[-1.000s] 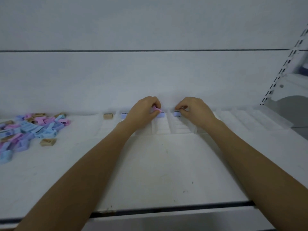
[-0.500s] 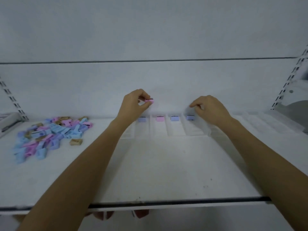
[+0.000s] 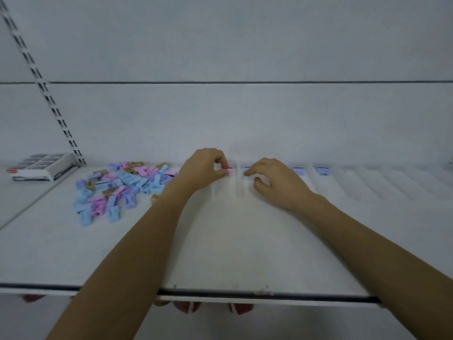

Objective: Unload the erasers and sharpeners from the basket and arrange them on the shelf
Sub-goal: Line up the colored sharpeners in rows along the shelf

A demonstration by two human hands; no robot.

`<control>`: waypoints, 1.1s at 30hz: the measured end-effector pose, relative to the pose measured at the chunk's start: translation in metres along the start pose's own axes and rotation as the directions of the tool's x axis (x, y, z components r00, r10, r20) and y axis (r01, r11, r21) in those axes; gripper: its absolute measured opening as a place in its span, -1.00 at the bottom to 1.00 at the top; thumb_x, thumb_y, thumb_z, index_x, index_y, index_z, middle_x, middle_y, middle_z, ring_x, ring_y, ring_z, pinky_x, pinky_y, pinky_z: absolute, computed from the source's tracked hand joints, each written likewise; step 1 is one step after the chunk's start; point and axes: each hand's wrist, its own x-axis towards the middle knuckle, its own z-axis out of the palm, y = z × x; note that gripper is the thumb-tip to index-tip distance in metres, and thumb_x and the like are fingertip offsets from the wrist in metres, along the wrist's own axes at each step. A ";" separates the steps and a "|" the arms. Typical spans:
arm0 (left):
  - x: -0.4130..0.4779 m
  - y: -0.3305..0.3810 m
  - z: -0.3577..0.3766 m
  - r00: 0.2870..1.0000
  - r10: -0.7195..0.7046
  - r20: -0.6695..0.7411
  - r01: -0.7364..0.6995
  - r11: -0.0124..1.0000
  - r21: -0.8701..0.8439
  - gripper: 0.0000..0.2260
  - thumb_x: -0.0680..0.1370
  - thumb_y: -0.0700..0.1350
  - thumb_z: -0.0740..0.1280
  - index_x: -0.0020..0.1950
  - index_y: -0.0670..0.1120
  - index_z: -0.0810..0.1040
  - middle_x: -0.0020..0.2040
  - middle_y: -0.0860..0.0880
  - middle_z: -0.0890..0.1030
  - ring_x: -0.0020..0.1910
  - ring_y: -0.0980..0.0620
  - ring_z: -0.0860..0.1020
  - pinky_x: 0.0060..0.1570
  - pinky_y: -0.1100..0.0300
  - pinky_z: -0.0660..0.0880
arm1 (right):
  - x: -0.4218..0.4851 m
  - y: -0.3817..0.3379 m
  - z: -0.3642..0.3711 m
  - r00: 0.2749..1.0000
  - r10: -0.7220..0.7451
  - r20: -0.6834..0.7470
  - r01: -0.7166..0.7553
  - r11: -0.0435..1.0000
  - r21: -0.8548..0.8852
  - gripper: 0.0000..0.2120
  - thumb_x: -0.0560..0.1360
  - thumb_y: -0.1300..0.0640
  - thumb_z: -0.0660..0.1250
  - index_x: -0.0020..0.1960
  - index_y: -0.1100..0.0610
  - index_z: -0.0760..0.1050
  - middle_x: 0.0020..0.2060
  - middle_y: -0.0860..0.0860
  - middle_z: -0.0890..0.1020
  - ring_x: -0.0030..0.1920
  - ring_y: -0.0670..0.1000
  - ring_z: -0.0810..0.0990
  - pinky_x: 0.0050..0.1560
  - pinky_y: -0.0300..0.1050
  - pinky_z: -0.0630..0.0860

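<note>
The left hand (image 3: 203,169) pinches a small pink piece (image 3: 230,172) between thumb and forefinger, with the other fingers curled under; it is too small to tell whether this is an eraser or a sharpener. The piece juts from the pinch toward the right, at the far back of the shelf (image 3: 220,253) and close to the rear wall. It is over the back end of a narrow lane that runs front to back. A clear divider (image 3: 239,186) stands just to its right and separates it from the next lane, where a blue piece (image 3: 246,170) lies. The right hand (image 3: 277,184) holds nothing, its fingers loosely bent and its forefinger stretched left toward that blue piece; whether they touch cannot be made out. Two more blue pieces (image 3: 298,171) lie further right, each at the back of its own lane. The slot lies almost straight below the pinch, so the set-down looks like a short drop by the left hand with no sideways drift into the divider. The loose pile (image 3: 117,187) lies well to the left, nearer the left hand, which seems the likelier one to fetch the next piece
</note>
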 end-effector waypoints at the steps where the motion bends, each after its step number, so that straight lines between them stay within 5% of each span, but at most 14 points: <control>1: 0.000 0.000 0.001 1.000 -0.014 0.021 0.013 0.999 0.041 -0.85 0.47 -0.01 0.40 -0.08 -0.08 0.58 -0.06 0.04 0.53 0.02 0.06 0.43 -0.08 0.27 0.29 | -0.001 0.000 0.002 1.000 -0.013 0.016 0.013 1.000 -0.015 -0.72 0.48 0.26 0.22 0.15 0.11 0.55 0.11 0.05 0.56 0.13 0.07 0.48 0.16 -0.15 0.32; 9: -0.001 0.003 0.004 0.998 -0.001 0.056 -0.010 0.982 0.189 -0.85 0.53 0.00 0.32 0.00 -0.04 0.58 0.07 0.00 0.54 0.13 0.02 0.40 -0.04 0.23 0.29 | -0.002 0.003 0.006 0.996 -0.074 0.051 0.076 0.996 -0.044 -0.64 0.47 0.24 0.18 0.23 0.09 0.51 0.14 0.09 0.56 0.15 0.13 0.46 0.20 -0.01 0.37; 23: -0.007 0.004 0.002 0.999 0.008 0.039 -0.018 0.971 0.238 -0.78 0.59 -0.02 0.20 0.12 -0.03 0.58 0.12 0.01 0.56 0.14 0.02 0.40 0.00 0.20 0.33 | -0.002 0.004 0.003 0.997 -0.077 0.017 0.077 0.996 -0.032 -0.67 0.49 0.26 0.22 0.22 0.10 0.50 0.12 0.07 0.55 0.14 0.10 0.45 0.17 -0.09 0.33; 28: -0.011 0.006 0.001 0.999 0.009 -0.042 -0.002 0.985 0.175 -0.79 0.58 -0.06 0.19 0.08 -0.07 0.57 0.09 0.00 0.56 0.11 0.02 0.43 -0.06 0.24 0.29 | 0.000 0.031 -0.036 0.978 0.112 -0.174 -0.115 0.993 -0.004 -0.74 0.47 0.31 0.23 0.11 0.20 0.57 0.05 0.13 0.58 0.08 0.13 0.51 0.09 -0.09 0.36; 33: -0.011 0.006 0.006 0.998 -0.054 -0.040 0.059 0.990 0.125 -0.79 0.57 -0.05 0.22 0.12 -0.10 0.53 0.16 -0.06 0.47 0.10 -0.03 0.46 0.02 0.18 0.36 | -0.022 0.078 -0.059 0.921 0.357 -0.154 -0.381 0.907 -0.178 -0.76 0.49 0.31 0.19 0.07 0.29 0.57 0.04 0.21 0.56 0.06 0.22 0.51 0.11 0.03 0.42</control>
